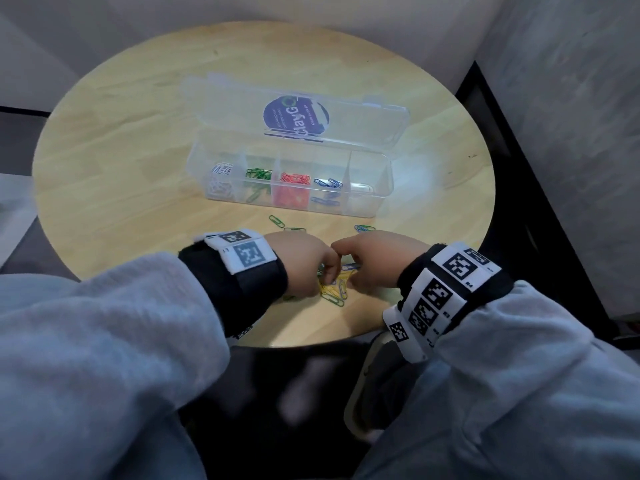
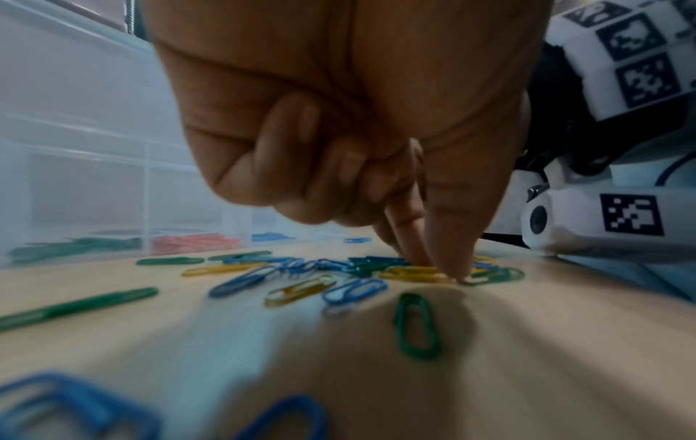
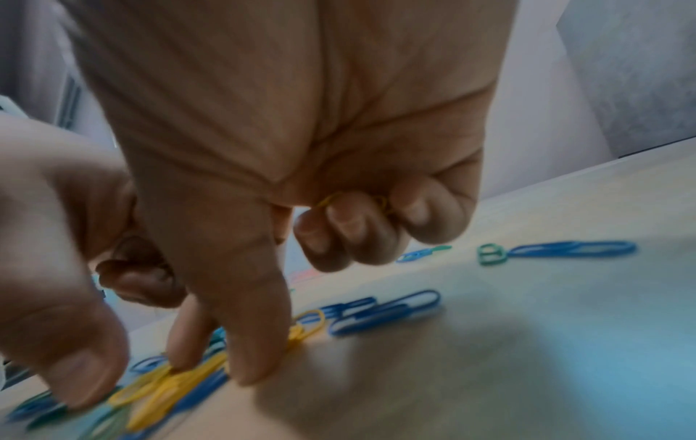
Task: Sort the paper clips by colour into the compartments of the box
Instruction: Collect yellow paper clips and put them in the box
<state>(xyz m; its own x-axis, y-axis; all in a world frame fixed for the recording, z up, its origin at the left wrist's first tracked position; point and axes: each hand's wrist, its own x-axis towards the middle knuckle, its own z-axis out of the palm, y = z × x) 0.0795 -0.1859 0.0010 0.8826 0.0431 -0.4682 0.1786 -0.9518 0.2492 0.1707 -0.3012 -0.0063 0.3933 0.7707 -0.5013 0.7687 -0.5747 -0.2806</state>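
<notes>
A clear box [image 1: 382, 199] stands open mid-table with white [image 1: 220, 169], green [image 1: 258, 174], red [image 1: 294, 178] and blue clips [image 1: 327, 182] in separate compartments. Near the front edge lies a loose pile of yellow, blue and green clips [image 1: 334, 289]. Both hands are down on it. My left hand [image 2: 440, 268] pinches thumb and forefinger onto a yellow clip [image 2: 414, 272] lying on the table, its other fingers curled. My right hand [image 3: 222, 363] keeps yellow clips [image 3: 380, 202] tucked under its curled fingers, while its thumb and forefinger touch more yellow clips [image 3: 169, 384].
The round wooden table [image 1: 138, 133] has the box lid [image 1: 363, 123] lying open behind the box. Stray green clips [image 1: 277, 221] and a blue one [image 1: 363, 227] lie between the box and the hands. A dark gap and grey wall run along the right.
</notes>
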